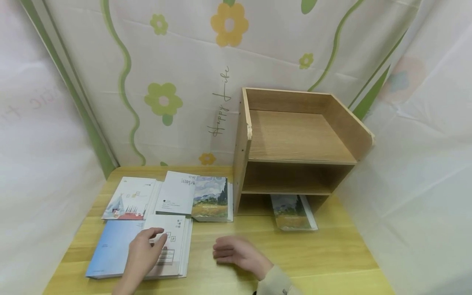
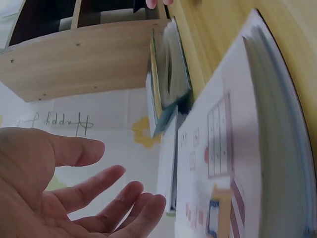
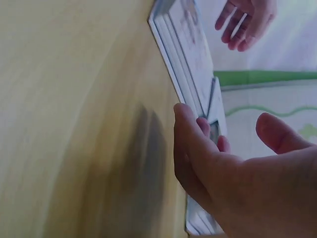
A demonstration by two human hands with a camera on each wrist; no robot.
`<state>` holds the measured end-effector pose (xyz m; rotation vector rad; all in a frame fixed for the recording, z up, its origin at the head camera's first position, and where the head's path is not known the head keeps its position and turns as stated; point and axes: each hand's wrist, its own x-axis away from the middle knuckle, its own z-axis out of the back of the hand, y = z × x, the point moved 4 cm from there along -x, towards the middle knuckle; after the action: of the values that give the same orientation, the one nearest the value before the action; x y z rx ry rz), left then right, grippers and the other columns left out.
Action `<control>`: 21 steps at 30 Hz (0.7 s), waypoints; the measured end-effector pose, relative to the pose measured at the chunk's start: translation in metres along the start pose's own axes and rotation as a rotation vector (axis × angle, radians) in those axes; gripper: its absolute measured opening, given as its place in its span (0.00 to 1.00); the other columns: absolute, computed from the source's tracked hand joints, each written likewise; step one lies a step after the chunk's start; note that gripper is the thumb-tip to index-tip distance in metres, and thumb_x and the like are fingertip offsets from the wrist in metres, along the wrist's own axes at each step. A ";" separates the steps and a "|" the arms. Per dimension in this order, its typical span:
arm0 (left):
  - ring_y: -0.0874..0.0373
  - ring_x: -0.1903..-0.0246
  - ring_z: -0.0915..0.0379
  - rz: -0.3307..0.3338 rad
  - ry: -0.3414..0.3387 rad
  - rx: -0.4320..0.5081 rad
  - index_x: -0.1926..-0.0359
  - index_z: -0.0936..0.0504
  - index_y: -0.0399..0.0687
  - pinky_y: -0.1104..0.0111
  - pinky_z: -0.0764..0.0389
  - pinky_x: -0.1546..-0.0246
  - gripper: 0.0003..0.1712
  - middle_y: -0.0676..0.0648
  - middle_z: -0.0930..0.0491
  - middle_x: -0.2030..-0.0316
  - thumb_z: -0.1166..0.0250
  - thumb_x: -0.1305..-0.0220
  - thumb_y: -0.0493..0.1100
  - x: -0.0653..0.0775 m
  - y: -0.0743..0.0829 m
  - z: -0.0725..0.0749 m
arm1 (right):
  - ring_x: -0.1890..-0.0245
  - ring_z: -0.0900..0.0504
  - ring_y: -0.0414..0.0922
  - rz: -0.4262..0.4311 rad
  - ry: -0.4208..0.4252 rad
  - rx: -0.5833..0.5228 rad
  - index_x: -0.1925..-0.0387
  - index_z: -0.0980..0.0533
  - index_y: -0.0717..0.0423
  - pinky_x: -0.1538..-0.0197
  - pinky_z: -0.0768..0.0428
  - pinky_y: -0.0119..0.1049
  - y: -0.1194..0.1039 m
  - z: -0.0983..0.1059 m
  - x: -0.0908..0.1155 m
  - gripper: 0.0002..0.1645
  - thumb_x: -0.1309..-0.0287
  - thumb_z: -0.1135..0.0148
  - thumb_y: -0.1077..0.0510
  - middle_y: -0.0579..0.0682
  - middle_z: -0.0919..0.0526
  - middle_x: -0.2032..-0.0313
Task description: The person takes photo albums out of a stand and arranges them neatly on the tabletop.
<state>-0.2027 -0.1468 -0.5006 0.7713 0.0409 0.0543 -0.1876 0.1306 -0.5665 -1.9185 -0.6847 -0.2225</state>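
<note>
My left hand [image 1: 144,248] hovers over a white photo album [image 1: 176,229] with small printed frames, fingers loosely bent and nothing between them. In the left wrist view, a gap shows between that hand [image 2: 74,188] and the album's cover [image 2: 218,144]. My right hand [image 1: 239,253] is above the table just right of this album, holding nothing, its fingers extended. A blue album [image 1: 114,248] lies to the left. Behind are a white album with a red-and-blue picture [image 1: 132,198], a plain white album [image 1: 175,192] and a landscape-painting album [image 1: 211,198] overlapping its edge.
A wooden shelf unit [image 1: 295,135] stands at the back right. Another landscape-painting album [image 1: 291,213] sticks out of its lowest compartment. Flowered curtains [image 1: 184,82] hang behind and beside the wooden table [image 1: 332,262].
</note>
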 end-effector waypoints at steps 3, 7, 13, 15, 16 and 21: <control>0.38 0.53 0.22 -0.011 -0.006 0.048 0.51 0.17 0.35 0.54 0.16 0.60 0.15 0.35 0.20 0.52 0.37 0.34 0.41 0.000 0.005 -0.004 | 0.47 0.24 0.65 0.022 0.001 0.003 0.42 0.32 0.76 0.42 0.26 0.57 -0.008 0.009 0.007 0.26 0.36 0.41 0.63 0.72 0.25 0.47; 0.40 0.52 0.22 0.000 -0.029 0.089 0.51 0.17 0.35 0.55 0.17 0.58 0.15 0.37 0.19 0.53 0.38 0.33 0.41 0.001 0.009 -0.011 | 0.46 0.25 0.65 0.047 0.015 0.031 0.43 0.31 0.75 0.42 0.26 0.58 -0.018 0.021 0.017 0.25 0.36 0.40 0.62 0.72 0.26 0.46; 0.44 0.53 0.22 0.024 -0.067 0.145 0.48 0.19 0.36 0.54 0.18 0.54 0.16 0.41 0.17 0.56 0.37 0.32 0.41 0.001 0.015 -0.024 | 0.45 0.26 0.68 0.069 0.040 0.203 0.40 0.34 0.76 0.45 0.24 0.57 -0.031 0.044 0.031 0.30 0.34 0.40 0.58 0.74 0.27 0.45; 0.45 0.53 0.21 0.032 -0.078 0.170 0.48 0.19 0.36 0.53 0.19 0.53 0.17 0.42 0.17 0.57 0.37 0.32 0.42 0.000 0.017 -0.029 | 0.46 0.24 0.67 0.075 0.052 0.286 0.40 0.33 0.75 0.46 0.22 0.57 -0.036 0.053 0.035 0.31 0.34 0.40 0.55 0.74 0.26 0.45; 0.46 0.53 0.21 0.034 -0.085 0.183 0.47 0.19 0.35 0.53 0.19 0.53 0.17 0.42 0.17 0.57 0.37 0.32 0.42 0.000 0.018 -0.032 | 0.47 0.24 0.67 0.077 0.060 0.318 0.40 0.32 0.75 0.46 0.22 0.56 -0.039 0.058 0.036 0.31 0.34 0.40 0.55 0.74 0.26 0.45; 0.47 0.53 0.21 0.039 -0.111 0.243 0.47 0.20 0.36 0.53 0.20 0.53 0.18 0.43 0.17 0.56 0.37 0.31 0.44 0.000 0.027 -0.046 | 0.47 0.23 0.67 0.085 0.085 0.387 0.40 0.31 0.74 0.46 0.22 0.56 -0.051 0.076 0.047 0.32 0.34 0.39 0.52 0.72 0.25 0.45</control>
<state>-0.2061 -0.0949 -0.5148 1.0167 -0.0739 0.0440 -0.1881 0.2304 -0.5398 -1.5545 -0.5430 -0.1077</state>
